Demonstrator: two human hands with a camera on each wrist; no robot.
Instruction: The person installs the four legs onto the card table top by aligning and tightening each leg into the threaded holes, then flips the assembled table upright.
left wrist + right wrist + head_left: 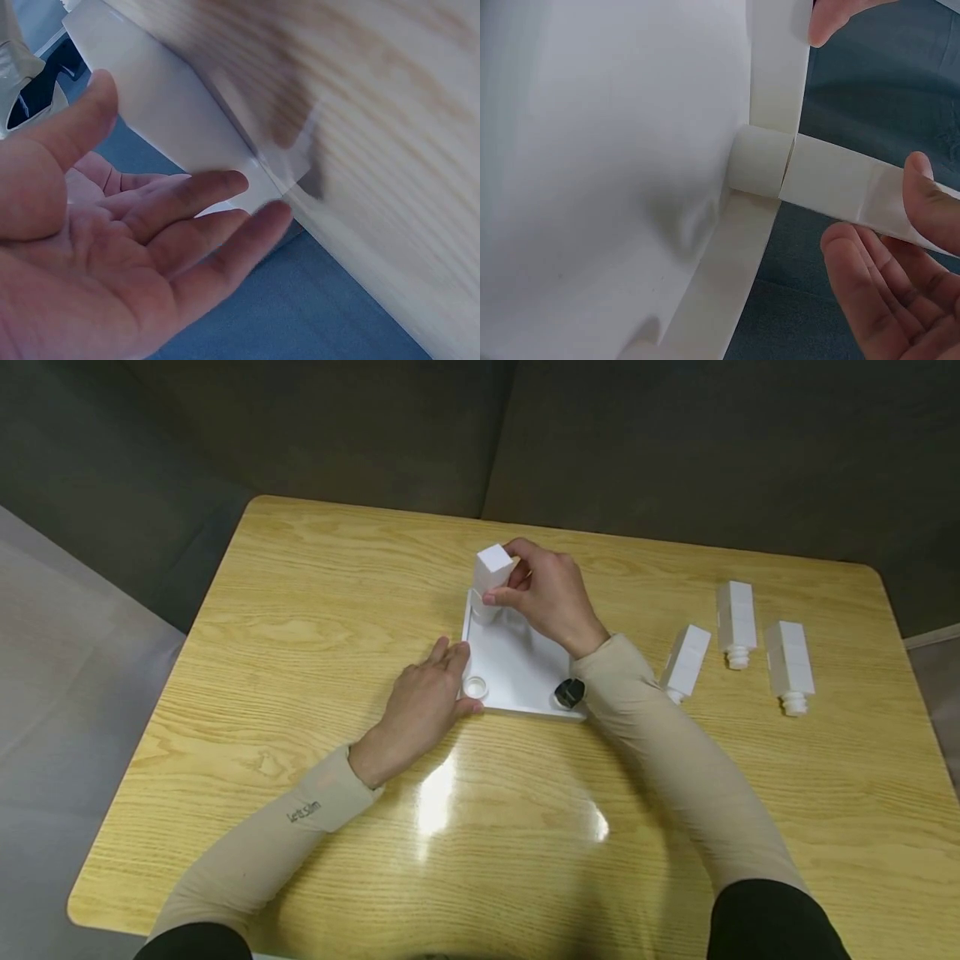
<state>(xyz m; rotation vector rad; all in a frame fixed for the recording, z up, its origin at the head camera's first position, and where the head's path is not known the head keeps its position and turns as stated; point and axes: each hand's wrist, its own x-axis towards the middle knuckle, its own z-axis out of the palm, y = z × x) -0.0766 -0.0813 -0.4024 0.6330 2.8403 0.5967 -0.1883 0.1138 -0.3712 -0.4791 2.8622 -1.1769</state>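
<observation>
A shallow white square tray (525, 668) with a raised rim lies on the table. My right hand (551, 589) pinches a white square-sided leg (491, 568) between thumb and fingers. That leg stands upright in the tray's far left corner, its lower end at a round white socket (761, 161). With fingers extended, my left hand (423, 702) touches the tray's left edge near the close corner, thumb at the front rim. A round socket ring (475, 687) shows in that near left corner. In the left wrist view, the fingers (202, 255) lie along the tray's side.
Several similar pieces lie to the right: a white leg (686, 660) beside my right forearm, another leg (737, 622) behind it and a third leg (790, 667), with threaded ends showing. A small black object (570, 693) is at the tray's near right corner. The wooden table (315, 610) has rounded corners.
</observation>
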